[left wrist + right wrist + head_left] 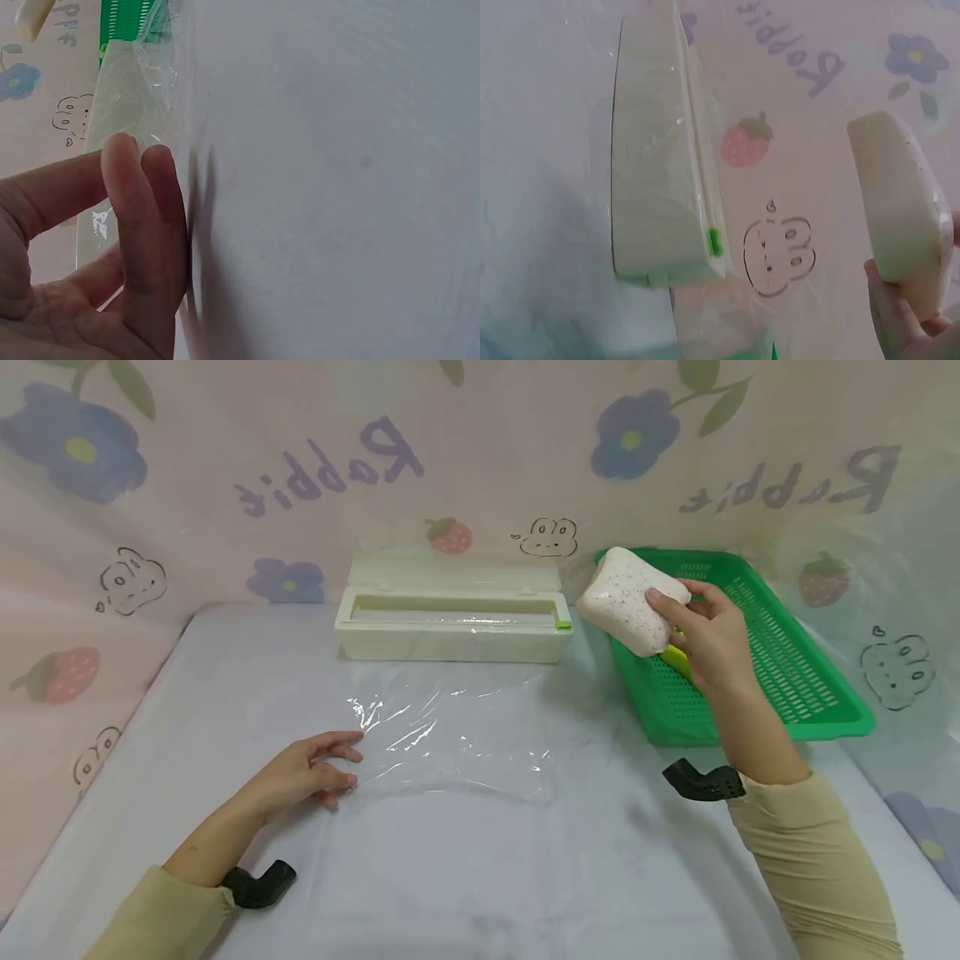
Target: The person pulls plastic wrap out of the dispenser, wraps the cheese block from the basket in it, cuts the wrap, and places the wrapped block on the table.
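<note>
Speckled white block point(628, 602), rounded corners, is right of centre in the upper half of the head view, held up off the table and overlapping the basket's near-left corner area in the frame. Right hand point(708, 631) grips it by its right side, thumb on the speckled face, fingers closed in behind. Right wrist view: same block at the right edge, pale smooth side showing, fingers at its lower end.

Clear plastic film point(450, 739) lies mid-frame on the white tabletop point(435, 877), wrinkled, glossy. Left hand point(311, 768) is at the film's left edge, fingers loosely bent and partly spread, no grip seen; can't tell if fingertips touch the film.

Cream film dispenser point(453, 647) sits upper centre, just above the film, see-through lid point(453, 568) raised, green slider point(563, 625) at its right end. Green basket point(840, 727) at right, slotted; something yellow point(677, 660) shows in it, partly hidden by the right hand.

Black bent pieces at both wrists, left point(261, 885) and right point(705, 781); beige sleeves point(817, 860). Printed backdrop point(480, 443) across the top: flowers, strawberries, rabbits, mirrored lettering.
</note>
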`<state>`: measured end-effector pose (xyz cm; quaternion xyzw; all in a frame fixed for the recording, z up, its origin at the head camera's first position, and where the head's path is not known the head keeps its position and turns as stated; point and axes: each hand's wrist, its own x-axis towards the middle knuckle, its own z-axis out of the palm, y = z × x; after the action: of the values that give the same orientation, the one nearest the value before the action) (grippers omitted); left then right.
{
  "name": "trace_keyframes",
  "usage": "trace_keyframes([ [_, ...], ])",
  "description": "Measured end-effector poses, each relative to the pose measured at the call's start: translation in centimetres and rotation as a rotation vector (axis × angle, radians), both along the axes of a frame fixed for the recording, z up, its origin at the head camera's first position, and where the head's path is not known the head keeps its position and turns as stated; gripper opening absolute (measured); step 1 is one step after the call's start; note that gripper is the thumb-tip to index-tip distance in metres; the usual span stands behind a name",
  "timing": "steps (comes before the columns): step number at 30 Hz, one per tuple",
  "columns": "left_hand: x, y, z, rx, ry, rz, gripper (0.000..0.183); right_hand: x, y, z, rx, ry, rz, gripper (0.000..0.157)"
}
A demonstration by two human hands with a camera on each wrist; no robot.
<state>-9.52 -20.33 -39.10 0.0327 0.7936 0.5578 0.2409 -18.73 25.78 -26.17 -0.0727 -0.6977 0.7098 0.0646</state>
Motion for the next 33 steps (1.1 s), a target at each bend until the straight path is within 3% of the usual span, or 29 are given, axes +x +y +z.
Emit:
trace_keyframes([
  [6, -0.2, 0.3, 0.1, 0.025, -0.001, -0.008, 0.070, 0.0, -2.0, -0.1, 0.122, -0.020, 0.059, 0.045],
  [18, -0.1, 0.4, 0.4, 0.042, -0.009, -0.007, 0.071, -0.4, -5.8, -2.6, 0.309, -0.065, 0.139, 0.054],
  [22, -0.1, 0.4, 0.4, 0.043, -0.011, -0.005, 0.071, -0.5, -7.1, -3.6, 0.355, -0.080, 0.184, 0.063],
  [33, -0.1, 0.3, 0.2, 0.041, -0.010, -0.003, 0.071, -0.8, -9.5, -5.8, 0.423, -0.129, 0.279, 0.064],
])
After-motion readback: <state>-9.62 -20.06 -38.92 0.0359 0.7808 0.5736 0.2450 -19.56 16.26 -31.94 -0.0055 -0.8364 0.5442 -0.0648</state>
